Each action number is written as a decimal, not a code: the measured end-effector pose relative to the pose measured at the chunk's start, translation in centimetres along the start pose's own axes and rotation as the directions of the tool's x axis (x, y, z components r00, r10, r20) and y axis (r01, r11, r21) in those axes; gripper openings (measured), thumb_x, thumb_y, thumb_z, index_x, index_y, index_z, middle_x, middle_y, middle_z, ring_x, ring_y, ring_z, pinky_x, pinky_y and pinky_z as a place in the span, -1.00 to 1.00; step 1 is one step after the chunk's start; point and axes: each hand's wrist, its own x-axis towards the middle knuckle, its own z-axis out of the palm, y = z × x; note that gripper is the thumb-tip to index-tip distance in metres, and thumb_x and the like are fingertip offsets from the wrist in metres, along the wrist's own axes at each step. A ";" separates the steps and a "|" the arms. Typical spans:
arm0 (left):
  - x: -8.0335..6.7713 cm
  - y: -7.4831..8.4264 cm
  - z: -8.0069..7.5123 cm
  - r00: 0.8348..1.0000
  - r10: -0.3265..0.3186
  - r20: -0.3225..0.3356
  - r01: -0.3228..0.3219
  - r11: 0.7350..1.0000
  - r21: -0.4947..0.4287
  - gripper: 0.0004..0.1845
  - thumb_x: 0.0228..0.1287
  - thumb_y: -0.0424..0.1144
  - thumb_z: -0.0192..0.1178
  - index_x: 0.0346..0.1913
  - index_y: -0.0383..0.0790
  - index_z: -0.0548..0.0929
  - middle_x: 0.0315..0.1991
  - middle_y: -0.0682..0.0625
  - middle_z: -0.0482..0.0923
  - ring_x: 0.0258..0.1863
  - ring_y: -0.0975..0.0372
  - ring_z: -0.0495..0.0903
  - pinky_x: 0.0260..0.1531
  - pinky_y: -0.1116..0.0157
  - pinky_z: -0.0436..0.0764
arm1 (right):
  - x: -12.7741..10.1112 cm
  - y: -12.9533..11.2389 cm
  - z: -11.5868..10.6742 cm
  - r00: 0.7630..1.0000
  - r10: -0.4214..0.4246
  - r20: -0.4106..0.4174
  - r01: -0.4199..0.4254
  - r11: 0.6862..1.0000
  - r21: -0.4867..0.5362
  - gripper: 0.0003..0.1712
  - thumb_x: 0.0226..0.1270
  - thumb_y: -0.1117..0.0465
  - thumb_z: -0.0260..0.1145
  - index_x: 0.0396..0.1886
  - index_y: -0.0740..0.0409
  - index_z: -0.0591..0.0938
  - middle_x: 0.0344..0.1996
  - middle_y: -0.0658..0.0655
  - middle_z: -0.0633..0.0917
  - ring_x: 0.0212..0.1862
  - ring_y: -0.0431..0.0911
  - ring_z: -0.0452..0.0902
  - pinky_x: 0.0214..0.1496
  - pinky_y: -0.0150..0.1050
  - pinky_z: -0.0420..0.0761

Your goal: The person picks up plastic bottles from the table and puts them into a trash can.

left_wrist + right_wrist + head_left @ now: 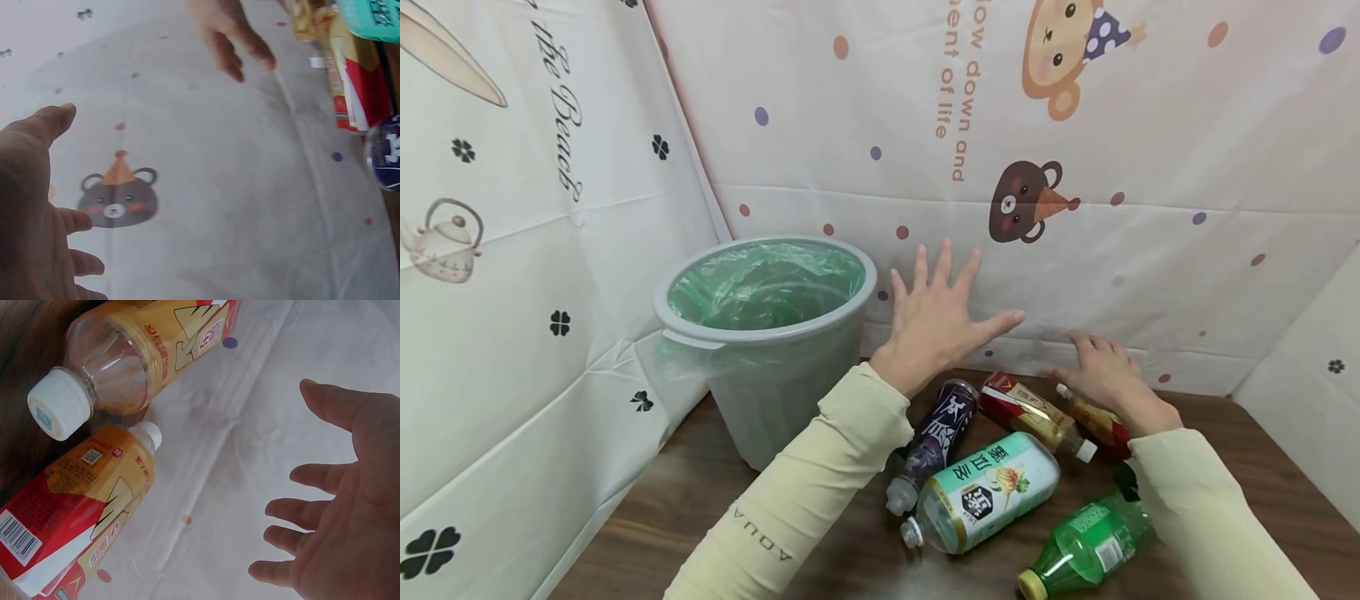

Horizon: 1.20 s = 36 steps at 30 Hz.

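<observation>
My left hand [931, 327] is spread wide in the air, right of the bin and above the bottles, holding nothing. Its fingers also show at the edge of the left wrist view. My right hand [1103, 377] hovers above the table's back edge, fingers extended and touching nothing. Closest to it are two red-and-gold bottles with white caps, a larger bottle [1026, 410] and a smaller bottle [1096, 419]. Below the left hand lie a dark purple bottle [942, 433] and a clear bottle with a mint-green label [988, 492]. A green bottle with a yellow cap [1086, 546] lies near the right forearm.
A grey bin [775, 417] lined with a green plastic bag [760, 287] stands at the left on the brown wooden table [647, 525]. Printed cloth [820, 133] hangs behind and at both sides. A black object [1126, 482] is partly hidden by the right sleeve.
</observation>
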 end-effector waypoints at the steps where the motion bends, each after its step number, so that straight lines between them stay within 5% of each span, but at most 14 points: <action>1: -0.1 0.0 -0.4 1.000 0.001 -0.007 -0.001 1.000 -0.001 0.09 0.32 0.68 -0.14 0.76 0.20 -0.02 0.74 -0.10 -0.20 0.68 -0.16 -0.24 0.50 -0.37 -0.08 | 0.0 0.1 -0.1 1.000 0.003 0.001 -0.003 1.000 0.003 0.02 0.60 -0.17 0.26 0.61 0.53 0.12 0.47 0.73 0.10 0.44 0.67 -0.07 0.37 0.62 0.03; 15: -2.4 -0.7 -5.1 0.993 -0.044 -0.109 0.039 0.998 -0.054 0.08 0.33 0.66 -0.08 0.75 0.22 -0.04 0.75 -0.05 -0.26 0.69 -0.09 -0.32 0.53 -0.32 -0.16 | -0.8 2.2 -0.5 1.000 0.017 0.010 -0.017 1.000 0.015 0.03 0.59 -0.18 0.24 0.58 0.57 0.12 0.42 0.79 0.11 0.39 0.73 -0.05 0.24 0.70 0.08; 24: -4.1 -2.3 -7.6 0.971 -0.077 -0.225 0.050 0.991 -0.122 0.05 0.37 0.58 0.02 0.75 0.17 0.01 0.75 -0.05 -0.29 0.69 -0.07 -0.36 0.52 -0.32 -0.20 | -1.5 4.3 0.1 1.000 -0.007 -0.009 0.007 1.000 0.012 0.00 0.60 -0.09 0.26 0.51 0.71 0.14 0.37 0.84 0.14 0.36 0.75 -0.01 0.24 0.69 0.13; 36: -5.9 -5.1 -9.3 0.946 -0.159 -0.282 0.097 0.970 -0.223 0.05 0.36 0.59 0.02 0.75 0.17 0.04 0.75 -0.03 -0.32 0.69 -0.04 -0.42 0.52 -0.31 -0.25 | -1.9 6.8 0.8 0.999 0.012 0.036 -0.012 1.000 0.011 0.09 0.59 -0.22 0.25 0.52 0.68 0.12 0.35 0.84 0.17 0.30 0.78 0.04 0.18 0.67 0.24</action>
